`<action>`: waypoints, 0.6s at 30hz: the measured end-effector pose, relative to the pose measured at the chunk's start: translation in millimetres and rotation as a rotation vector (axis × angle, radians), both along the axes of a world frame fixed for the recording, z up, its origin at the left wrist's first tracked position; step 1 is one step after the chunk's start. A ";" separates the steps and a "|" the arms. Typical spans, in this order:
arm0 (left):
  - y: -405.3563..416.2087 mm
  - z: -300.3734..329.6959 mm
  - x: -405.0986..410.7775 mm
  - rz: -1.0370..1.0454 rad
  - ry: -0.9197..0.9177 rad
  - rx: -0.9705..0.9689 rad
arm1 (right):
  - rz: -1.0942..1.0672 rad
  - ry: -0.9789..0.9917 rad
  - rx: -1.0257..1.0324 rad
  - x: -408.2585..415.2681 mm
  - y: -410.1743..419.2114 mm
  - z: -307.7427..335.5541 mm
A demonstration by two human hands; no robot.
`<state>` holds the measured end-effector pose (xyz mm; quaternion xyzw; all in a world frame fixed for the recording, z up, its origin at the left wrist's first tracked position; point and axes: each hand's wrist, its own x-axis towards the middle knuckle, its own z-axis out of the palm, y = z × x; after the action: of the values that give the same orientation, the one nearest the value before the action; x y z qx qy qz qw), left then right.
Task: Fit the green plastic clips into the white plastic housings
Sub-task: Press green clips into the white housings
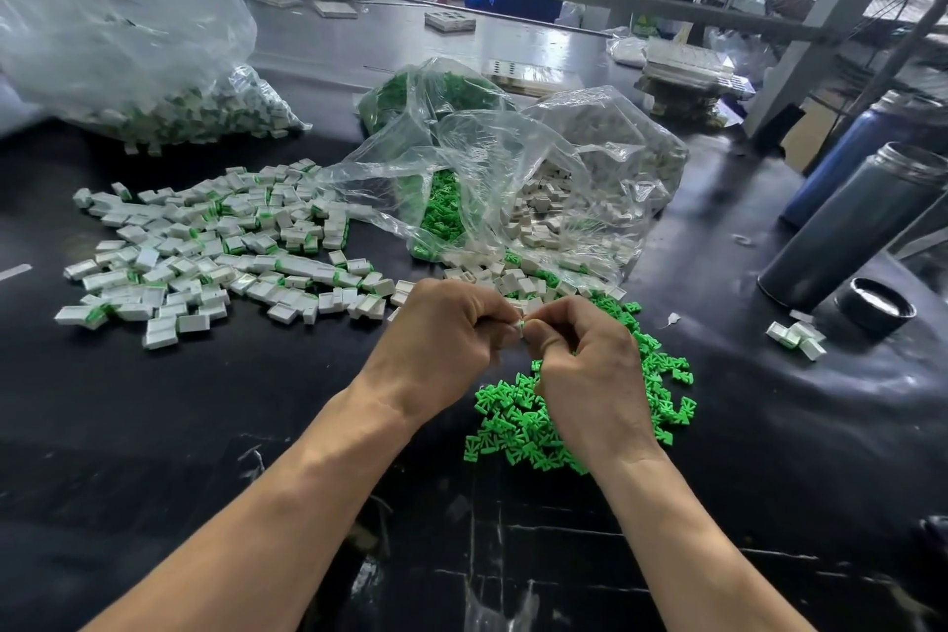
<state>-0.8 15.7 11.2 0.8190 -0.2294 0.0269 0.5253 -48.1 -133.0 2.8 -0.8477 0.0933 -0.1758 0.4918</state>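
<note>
Both hands met over the desk: left hand and right hand each had a tight pinching grip on one small white housing between them. Loose green clips and finished pieces were way too many to count; two bottles stood right.

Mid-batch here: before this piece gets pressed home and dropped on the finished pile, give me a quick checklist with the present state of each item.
1. Both hands on the piece: left hand and right hand pinch it between fingertips. Ok.
2. Green clip meets the white housing: a green sliver shows beside the white. Ok.
3. Clip fully seated: fingers hide it. Cannot tell.
4. Loose green clips within reach, under the right hand. Ok.
5. Loose white housings spilling from the open bag. Ok.
6. Finished pile lies left of the hands. Ok.
</note>
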 end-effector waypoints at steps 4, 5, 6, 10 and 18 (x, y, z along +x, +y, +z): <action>-0.4 0.4 -1.0 0.011 -0.009 0.005 | -0.004 -0.002 0.010 -0.2 0.6 0.0; -0.4 -0.2 -0.3 0.020 0.007 -0.009 | -0.004 -0.022 -0.013 -0.9 0.8 0.5; -0.3 -0.8 0.7 0.031 0.029 -0.021 | -0.002 -0.041 -0.048 -1.5 1.4 1.2; -0.4 -3.9 5.1 0.028 0.079 -0.017 | 0.009 -0.064 -0.194 -2.7 3.4 -0.4; -2.0 -9.6 9.3 0.012 0.247 -0.190 | 0.053 -0.035 0.134 3.7 -1.0 -8.2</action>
<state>8.5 13.6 1.6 0.7639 -0.1545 -0.0495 0.6245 -44.4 -134.0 -5.4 -0.8117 0.0739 -0.1710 0.5535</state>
